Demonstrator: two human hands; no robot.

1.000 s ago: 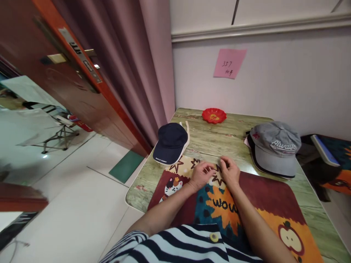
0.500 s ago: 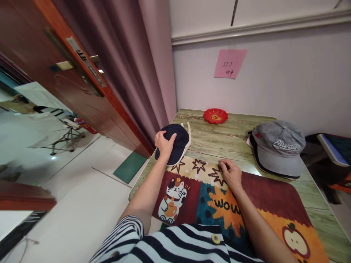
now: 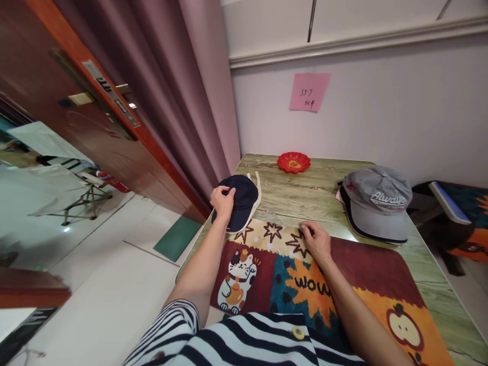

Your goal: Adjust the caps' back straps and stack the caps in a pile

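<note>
A dark navy cap (image 3: 244,198) with a pale brim edge and light straps lies at the table's left side. My left hand (image 3: 223,202) is on its left part, thumb and fingers drawn together on the cloth. On the upper edge of the patterned mat (image 3: 263,259) rests my right hand (image 3: 317,241), its fingers curled together; whether anything is between them is too small to tell. Over at the table's right, away from both hands, sits a grey cap (image 3: 377,203) on top of a black-brimmed one.
A red scalloped dish (image 3: 294,162) is at the back of the wood-patterned table (image 3: 324,178). Above it a pink note (image 3: 309,92) is stuck on the wall. A curtain and an open door (image 3: 125,152) stand to the left. A chair-like object is at far right.
The view has shifted slightly to the right. My left hand's thumb and fingers have drawn closer together on the navy cap. My right hand stays at the mat's edge.
</note>
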